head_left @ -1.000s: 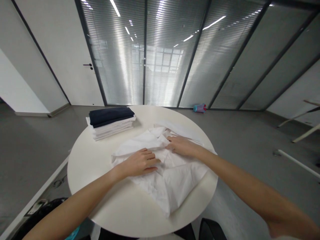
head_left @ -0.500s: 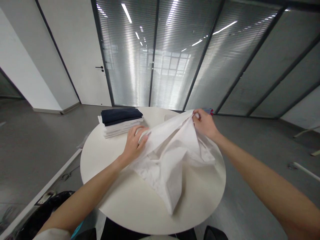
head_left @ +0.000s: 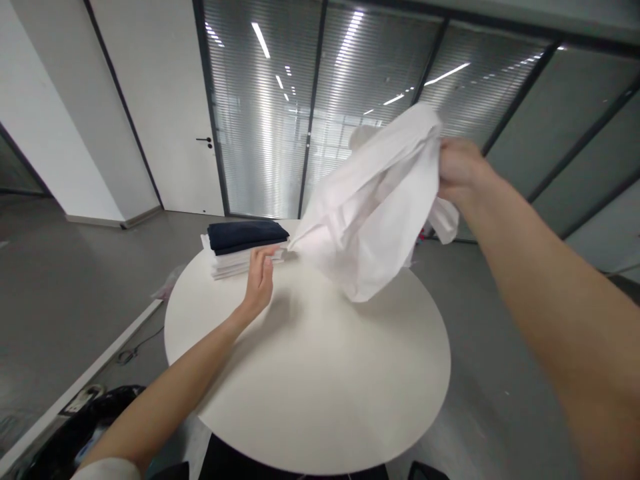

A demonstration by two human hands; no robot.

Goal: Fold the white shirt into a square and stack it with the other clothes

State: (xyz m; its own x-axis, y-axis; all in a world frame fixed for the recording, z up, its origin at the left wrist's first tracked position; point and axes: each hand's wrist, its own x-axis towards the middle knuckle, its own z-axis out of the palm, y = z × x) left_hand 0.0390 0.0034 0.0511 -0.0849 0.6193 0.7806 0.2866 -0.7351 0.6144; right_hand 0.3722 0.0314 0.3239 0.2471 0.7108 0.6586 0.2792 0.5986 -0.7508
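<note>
A white garment (head_left: 373, 207) hangs in the air above the round white table (head_left: 310, 373). My right hand (head_left: 457, 170) is raised high on the right and closed on the garment's upper edge. My left hand (head_left: 260, 280) is lower, just above the table, with its fingertips pinched on a stretched corner of the same garment. That hand is right beside a stack of folded clothes (head_left: 243, 248), white pieces with a dark navy one on top.
The table stands on a grey floor in front of glass walls with blinds. A white door (head_left: 165, 113) is at the back left. Dark bags or a chair (head_left: 65, 440) sit below the table's near left edge.
The garment lay crumpled on the table under both hands. Both hands took hold of it, and my right hand lifted it high while the left pulled a corner toward the stack.
</note>
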